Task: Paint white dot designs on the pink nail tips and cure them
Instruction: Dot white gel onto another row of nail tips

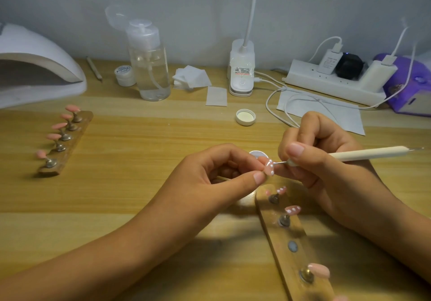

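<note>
My left hand pinches a pink nail tip between thumb and finger; the tip carries white dots. My right hand grips a cream dotting pen, and its thin metal point touches the tip. Below them lies a wooden holder strip with two dotted pink tips, one bare magnet and a plain pink tip. A second holder strip with several plain pink tips lies at the left. The white curing lamp stands far left.
A small open pot of white paint sits partly hidden behind my left fingers, its lid farther back. Behind stand a clear pump bottle, a small white jar, cotton pads, a desk lamp base, a power strip with cables, and a purple device.
</note>
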`<state>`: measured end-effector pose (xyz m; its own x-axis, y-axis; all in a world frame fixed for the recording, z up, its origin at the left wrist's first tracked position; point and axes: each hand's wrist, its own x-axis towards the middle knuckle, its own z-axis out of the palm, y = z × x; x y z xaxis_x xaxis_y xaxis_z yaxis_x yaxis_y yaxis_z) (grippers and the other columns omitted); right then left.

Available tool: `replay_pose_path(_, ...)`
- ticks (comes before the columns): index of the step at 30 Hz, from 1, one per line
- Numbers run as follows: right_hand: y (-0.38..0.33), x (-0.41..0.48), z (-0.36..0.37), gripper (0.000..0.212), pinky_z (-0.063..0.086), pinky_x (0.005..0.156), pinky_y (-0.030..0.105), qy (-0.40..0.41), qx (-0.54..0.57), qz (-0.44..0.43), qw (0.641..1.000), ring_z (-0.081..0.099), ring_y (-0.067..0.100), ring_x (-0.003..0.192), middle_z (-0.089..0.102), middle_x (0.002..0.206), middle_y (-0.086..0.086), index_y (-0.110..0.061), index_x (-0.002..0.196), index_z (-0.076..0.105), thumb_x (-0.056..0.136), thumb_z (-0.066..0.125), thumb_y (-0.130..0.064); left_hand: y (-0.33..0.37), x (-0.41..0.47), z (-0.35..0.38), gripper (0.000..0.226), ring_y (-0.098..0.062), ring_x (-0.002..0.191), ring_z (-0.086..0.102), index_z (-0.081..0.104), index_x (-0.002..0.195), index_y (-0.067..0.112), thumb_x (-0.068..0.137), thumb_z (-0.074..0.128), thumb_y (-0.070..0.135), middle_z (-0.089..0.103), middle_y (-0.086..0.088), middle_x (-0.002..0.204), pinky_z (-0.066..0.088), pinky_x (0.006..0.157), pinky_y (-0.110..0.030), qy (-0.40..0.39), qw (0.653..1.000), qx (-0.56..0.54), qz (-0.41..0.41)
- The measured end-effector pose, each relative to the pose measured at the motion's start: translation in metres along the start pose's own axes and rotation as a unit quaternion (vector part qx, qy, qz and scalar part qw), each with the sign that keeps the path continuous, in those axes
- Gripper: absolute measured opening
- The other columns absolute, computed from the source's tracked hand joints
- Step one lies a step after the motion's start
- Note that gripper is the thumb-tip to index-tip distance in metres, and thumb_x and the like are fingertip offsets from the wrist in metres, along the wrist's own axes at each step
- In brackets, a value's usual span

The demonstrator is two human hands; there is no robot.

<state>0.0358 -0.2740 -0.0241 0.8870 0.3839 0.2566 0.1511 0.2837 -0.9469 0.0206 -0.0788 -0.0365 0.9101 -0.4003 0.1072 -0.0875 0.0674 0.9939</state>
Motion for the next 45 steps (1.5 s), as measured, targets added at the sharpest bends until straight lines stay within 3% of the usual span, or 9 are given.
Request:
replay_pose_path(5,0.0008,-0.0008,-0.0007,0.017,0.053,0.065,0.019,-0.005,-0.007,0.000,1.000,0.061,0.003,0.062,0.059,0.068,-0.005,-0.023,0.070,0.055,0.082,0.061,-0.013,-0.0021,0.0003,-0.0005,0.011,-0.001,0.074,0.058,0.073,0.080,0.028,0.072,0.072,0.035,0.071,0.009,0.083,0.046,0.067,-0.011,-0.003,1.000,-0.002,0.003)
replay_pose_path(10,0.0010,-0.0001,-0.0008,0.017,0.053,0.064,0.018,-0.003,-0.003,0.002,1.000,0.062,0.004,0.063,0.059,0.068,-0.006,-0.022,0.070,0.055,0.082,0.061,-0.013,-0.0023,0.0003,-0.0006,0.005,0.001,0.072,0.058,0.073,0.080,0.028,0.075,0.074,0.026,0.071,0.010,0.083,0.045,0.066,-0.010,-0.001,1.000,-0.002,0.000)
replay_pose_path(25,0.0009,0.0004,0.0001,0.017,0.054,0.066,0.023,0.006,0.014,0.000,1.000,0.059,0.004,0.061,0.057,0.067,-0.005,-0.022,0.069,0.056,0.082,0.061,-0.013,-0.0013,0.0005,-0.0004,0.008,-0.002,0.077,0.059,0.073,0.080,0.028,0.072,0.074,0.031,0.071,0.008,0.084,0.047,0.070,-0.012,0.000,1.000,0.000,-0.004)
replay_pose_path(45,0.0029,0.0012,-0.0017,0.015,0.053,0.063,0.020,0.015,0.005,0.012,1.000,0.056,0.003,0.059,0.056,0.066,-0.004,-0.020,0.069,0.055,0.081,0.062,-0.014,-0.0004,0.0007,0.0002,0.007,0.001,0.071,0.059,0.073,0.079,0.024,0.075,0.071,0.020,0.071,0.010,0.081,0.046,0.066,-0.010,0.003,1.000,-0.013,0.001)
